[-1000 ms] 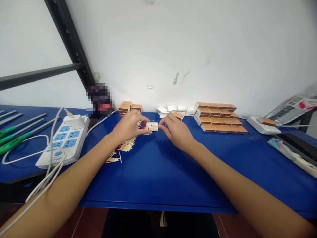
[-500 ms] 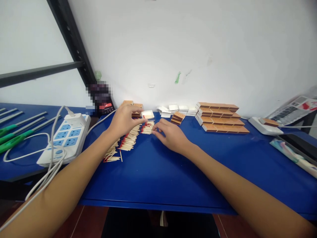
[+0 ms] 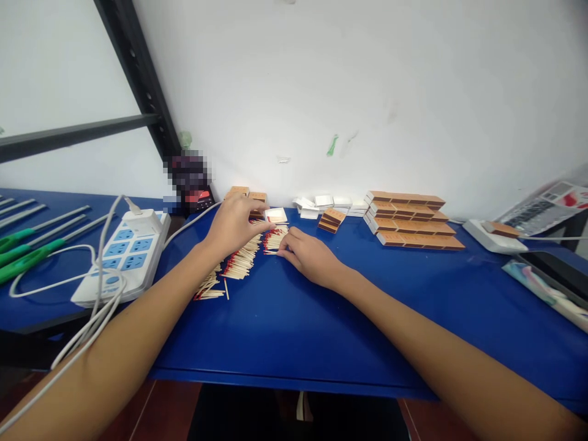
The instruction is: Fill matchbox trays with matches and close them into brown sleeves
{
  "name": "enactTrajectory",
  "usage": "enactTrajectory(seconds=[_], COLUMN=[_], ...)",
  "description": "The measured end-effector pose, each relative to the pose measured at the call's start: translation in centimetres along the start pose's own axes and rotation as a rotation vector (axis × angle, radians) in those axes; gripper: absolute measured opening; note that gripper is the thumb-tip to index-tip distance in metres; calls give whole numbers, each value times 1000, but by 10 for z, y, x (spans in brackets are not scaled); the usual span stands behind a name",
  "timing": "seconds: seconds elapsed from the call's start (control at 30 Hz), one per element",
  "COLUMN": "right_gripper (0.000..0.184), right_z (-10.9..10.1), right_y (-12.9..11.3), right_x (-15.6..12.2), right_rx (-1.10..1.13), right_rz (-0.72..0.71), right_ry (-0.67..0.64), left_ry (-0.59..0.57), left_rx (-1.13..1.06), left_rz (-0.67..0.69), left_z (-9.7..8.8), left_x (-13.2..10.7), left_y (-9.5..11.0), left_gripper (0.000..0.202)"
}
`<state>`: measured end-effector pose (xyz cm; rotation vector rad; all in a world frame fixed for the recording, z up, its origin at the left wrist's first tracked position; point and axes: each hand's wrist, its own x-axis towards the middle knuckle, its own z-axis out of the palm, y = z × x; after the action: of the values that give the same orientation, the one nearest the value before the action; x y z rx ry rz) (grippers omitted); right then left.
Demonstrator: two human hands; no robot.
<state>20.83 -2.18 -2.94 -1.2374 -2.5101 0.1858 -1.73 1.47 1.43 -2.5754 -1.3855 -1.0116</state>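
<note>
My left hand (image 3: 234, 223) spans the left end of a white matchbox tray (image 3: 276, 212), thumb along the near side and index finger at the far side. Red-tipped matches lie inside the tray. In front of it is a small pile of matches (image 3: 274, 237), heads to the left. At the pile's near edge, my right hand (image 3: 307, 254) pinches a match (image 3: 272, 252) between thumb and fingertips; its other fingers are curled. A longer heap of matches (image 3: 241, 260) spreads below my left hand, partly hidden by it.
Stacked matchboxes (image 3: 408, 217) stand at the wall, right of white trays (image 3: 324, 202) and a tilted brown matchbox sleeve (image 3: 331, 219). More brown boxes (image 3: 239, 190) sit behind my left hand. A power strip (image 3: 126, 257) with cables and green-handled tools (image 3: 32, 260) lie left.
My right hand has shifted slightly nearer along the small pile, and a match now shows at its fingertips. My left hand stays at the tray. The view has shifted slightly.
</note>
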Motion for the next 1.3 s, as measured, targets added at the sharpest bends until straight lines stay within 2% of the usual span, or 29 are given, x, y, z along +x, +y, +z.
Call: enactTrajectory(seconds=[0.1, 0.23, 0.4, 0.53, 0.7, 0.87, 1.03, 1.1, 1.3], right_gripper=[10, 10, 12, 15, 17, 15, 10, 11, 7], right_z=[-4, -15, -28, -30, -29, -33, -32, -31, -33], right_y=[4, 14, 24, 25, 27, 35, 47, 50, 50], right_x=[-5, -13, -17, -17, -17, -18, -21, -22, -23], right_rx=[-12, 1, 12, -5, -71, -72, -20, 11, 68], right_rz=[-15, -29, -18, -14, -17, 30, 83, 77, 34], right_ry=[3, 89, 200, 228, 211, 190, -36, -76, -20], left_ry=[-52, -98, -152, -207, -224, -189, -86, -79, -111], left_rx=[53, 64, -57, -174, -243, -119, -16, -12, 4], left_rz=[27, 51, 68, 50, 65, 39, -7, -7, 7], left_z=[-1, 0, 1, 2, 4, 0, -6, -7, -5], left_x=[0, -1, -2, -3, -4, -2, 1, 1, 0], left_y=[-1, -2, 6, 13, 16, 11, 2, 2, 4], left_gripper=[29, 31, 32, 33, 30, 25, 26, 27, 24])
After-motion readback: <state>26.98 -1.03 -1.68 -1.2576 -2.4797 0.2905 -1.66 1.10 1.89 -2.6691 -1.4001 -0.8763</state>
